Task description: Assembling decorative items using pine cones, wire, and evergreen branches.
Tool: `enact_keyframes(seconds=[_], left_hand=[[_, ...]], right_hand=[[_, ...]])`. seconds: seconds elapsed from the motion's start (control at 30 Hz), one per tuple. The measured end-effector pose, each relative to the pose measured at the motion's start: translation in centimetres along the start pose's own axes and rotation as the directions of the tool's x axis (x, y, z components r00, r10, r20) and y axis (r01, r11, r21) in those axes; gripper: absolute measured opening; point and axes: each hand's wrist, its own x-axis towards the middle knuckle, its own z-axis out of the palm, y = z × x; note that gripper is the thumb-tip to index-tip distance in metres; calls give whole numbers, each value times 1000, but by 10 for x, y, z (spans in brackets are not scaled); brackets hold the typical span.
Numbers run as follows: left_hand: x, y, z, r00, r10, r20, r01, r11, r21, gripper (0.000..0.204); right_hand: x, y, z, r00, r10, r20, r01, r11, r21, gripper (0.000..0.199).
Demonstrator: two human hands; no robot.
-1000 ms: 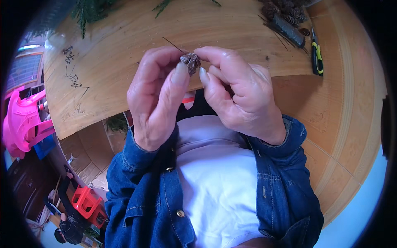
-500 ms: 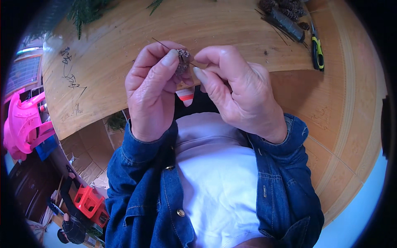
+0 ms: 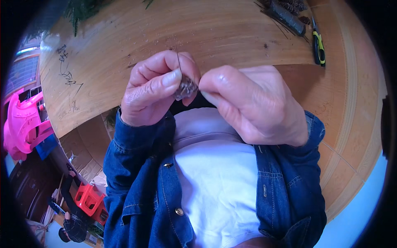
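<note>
Over the near edge of the wooden table, my left hand (image 3: 153,91) pinches a small brown pine cone (image 3: 186,89) between thumb and fingers. A thin dark wire (image 3: 178,59) sticks up past the left thumb, beside the cone. My right hand (image 3: 260,101) is closed at the cone's right side, thumb and forefinger pressed together on the wire's other end. That end is mostly hidden by the fingertips.
At the table's far right are more pine cones (image 3: 294,5), a bundle of dark wires in a wrap (image 3: 288,20) and yellow-black pliers (image 3: 318,48). Green sprigs (image 3: 78,12) lie far left. A pink plastic chair (image 3: 25,124), a red stool (image 3: 88,197) and another person (image 3: 75,226) are at left.
The cone has come lower and turned, so its wire now points nearly straight up. My right hand has moved right and down, its pinch closing beside the cone.
</note>
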Motion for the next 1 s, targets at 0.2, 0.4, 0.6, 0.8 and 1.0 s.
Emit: enact_keyframes(seconds=[0.2,0.4,0.6,0.8,1.0], left_hand=[[1,3,1,990,-62,127,36,980,194,24],[2,1,32,986,-46,-160,118,872,475,30],[5,2,28,990,-37,-137,96,883,460,30],[5,0,23,993,-38,-108,82,890,448,30],[0,-4,24,976,-12,-219,108,897,428,29]], right_hand=[[-1,-7,-19,972,93,214,-89,996,-29,14],[-1,-3,-26,969,141,202,-130,989,-67,11],[-5,3,-23,982,138,128,-135,990,-38,10],[-6,6,-22,984,157,90,-160,987,30,9],[-6,6,-21,975,200,94,-203,979,23,8]])
